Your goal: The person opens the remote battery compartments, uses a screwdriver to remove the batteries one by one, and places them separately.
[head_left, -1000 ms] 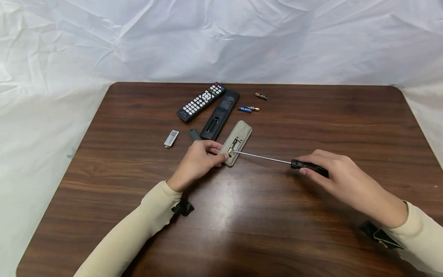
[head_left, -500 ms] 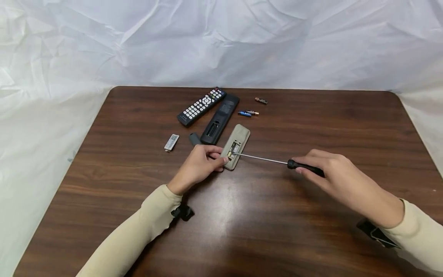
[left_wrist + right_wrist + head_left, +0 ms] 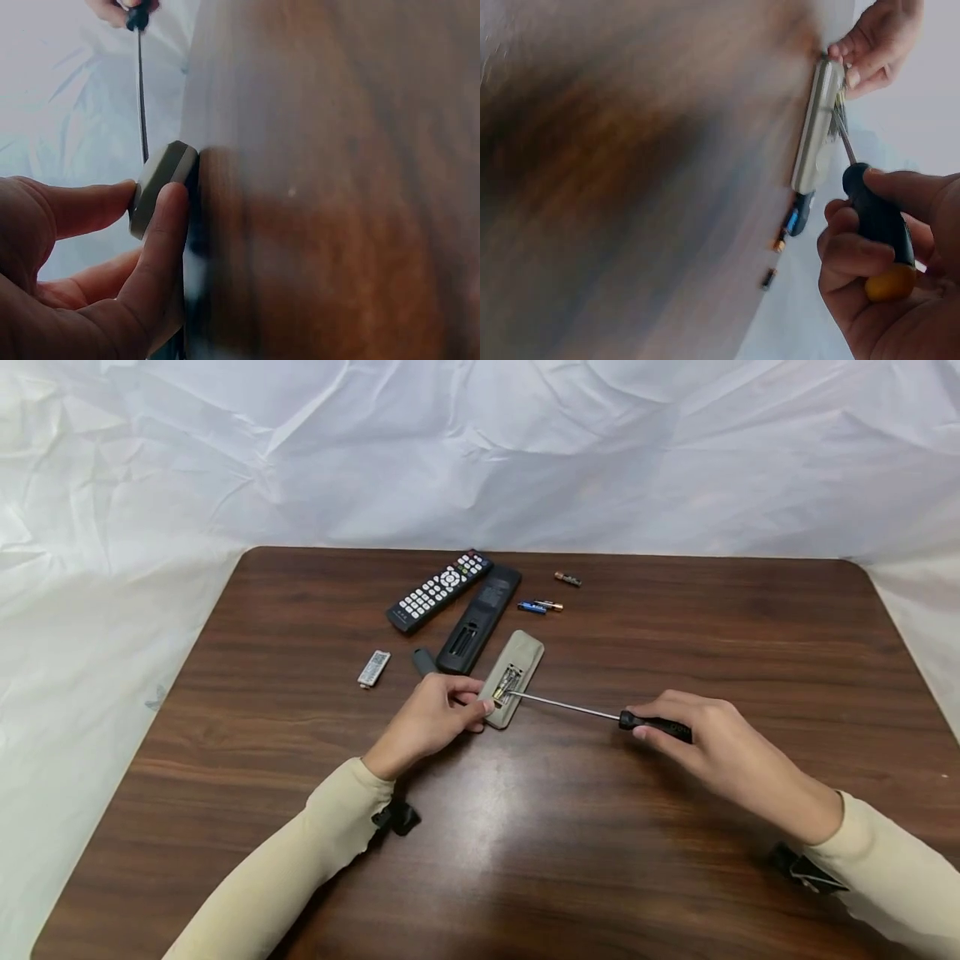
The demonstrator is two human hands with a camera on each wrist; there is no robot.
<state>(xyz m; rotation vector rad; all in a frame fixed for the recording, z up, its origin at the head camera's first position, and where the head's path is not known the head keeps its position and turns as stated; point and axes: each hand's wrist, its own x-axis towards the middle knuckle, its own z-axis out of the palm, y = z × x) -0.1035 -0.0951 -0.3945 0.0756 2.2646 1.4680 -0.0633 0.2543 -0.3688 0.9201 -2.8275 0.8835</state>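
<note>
A beige remote control (image 3: 527, 652) lies back side up with its battery compartment (image 3: 507, 682) uncovered, and batteries show inside. My left hand (image 3: 427, 723) pinches its near left edge, thumb on top and fingers at the side, as the left wrist view also shows. In my right hand (image 3: 705, 737) is a screwdriver (image 3: 570, 706), gripped by its black handle (image 3: 877, 217) with a yellow end. The metal shaft points left, and its tip reaches into the compartment beside the batteries.
Behind the beige remote lie a black remote with white buttons (image 3: 438, 592) and another black remote (image 3: 480, 618), its compartment bare. A small dark cover (image 3: 423, 661), a white label-covered piece (image 3: 373, 668), a blue battery (image 3: 532, 607) and two other batteries are scattered about.
The screwdriver and right hand have shifted slightly left. In the compartment, the batteries look tilted up more than before. The left hand keeps its hold on the remote.
</note>
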